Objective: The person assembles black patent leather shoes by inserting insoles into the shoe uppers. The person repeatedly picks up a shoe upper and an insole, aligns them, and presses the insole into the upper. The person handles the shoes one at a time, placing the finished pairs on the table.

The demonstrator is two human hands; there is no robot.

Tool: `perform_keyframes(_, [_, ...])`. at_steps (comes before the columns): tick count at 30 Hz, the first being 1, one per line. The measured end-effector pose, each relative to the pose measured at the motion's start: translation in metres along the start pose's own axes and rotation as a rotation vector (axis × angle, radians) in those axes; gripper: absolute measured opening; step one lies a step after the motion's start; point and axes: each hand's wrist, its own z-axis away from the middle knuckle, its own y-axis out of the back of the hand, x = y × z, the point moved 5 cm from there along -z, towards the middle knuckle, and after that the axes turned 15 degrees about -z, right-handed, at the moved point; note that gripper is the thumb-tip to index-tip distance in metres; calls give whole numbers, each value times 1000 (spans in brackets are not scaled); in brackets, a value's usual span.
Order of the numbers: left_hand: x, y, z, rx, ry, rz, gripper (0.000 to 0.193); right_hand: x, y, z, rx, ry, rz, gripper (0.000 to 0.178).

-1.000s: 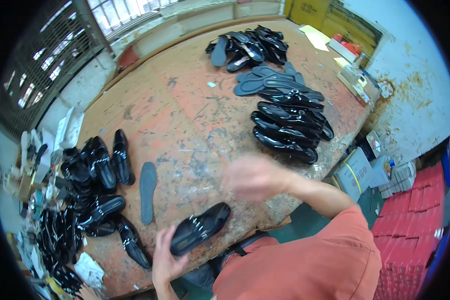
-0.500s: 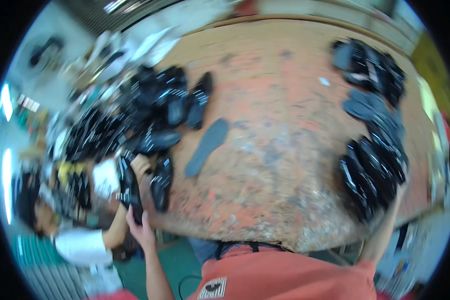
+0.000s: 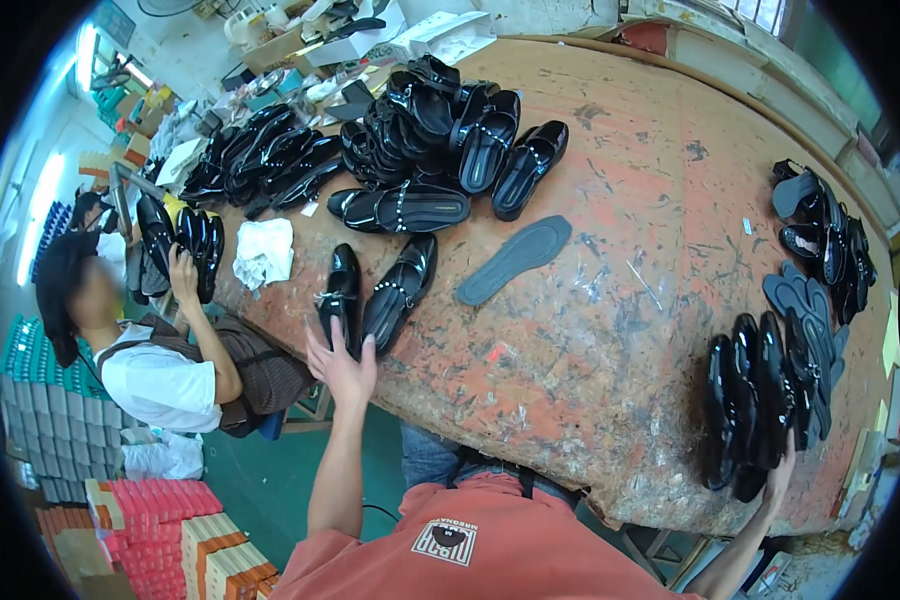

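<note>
A black shoe (image 3: pixel 343 275) is parked right at the left hand (image 3: pixel 345 375)'s spread fingers, with stacked shoes (image 3: pixel 746 365) beside the right hand (image 3: pixel 782 470), whose grip honestly can't be told.

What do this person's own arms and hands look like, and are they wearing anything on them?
Both the left hand and the right hand look ungloved, and no watch shows on either wrist. The forearms are uncovered; the left one comes out of a short, coral-red sleeve that matches the shirt.
</note>
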Motion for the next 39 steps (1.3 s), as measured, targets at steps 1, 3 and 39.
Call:
perform_keyframes(1, [33, 21, -9, 77, -102, 63, 72, -4, -9, -1, -44, -44, -169, 61])
perform_keyframes(3, [96, 42, -20, 1, -344, 368, 76, -19, -39, -6, -86, -33, -293, 57])
perform_keyframes(39, [98, 72, 38, 109, -41, 629, 32, -341, -508, 120, -434, -85, -1394, 59])
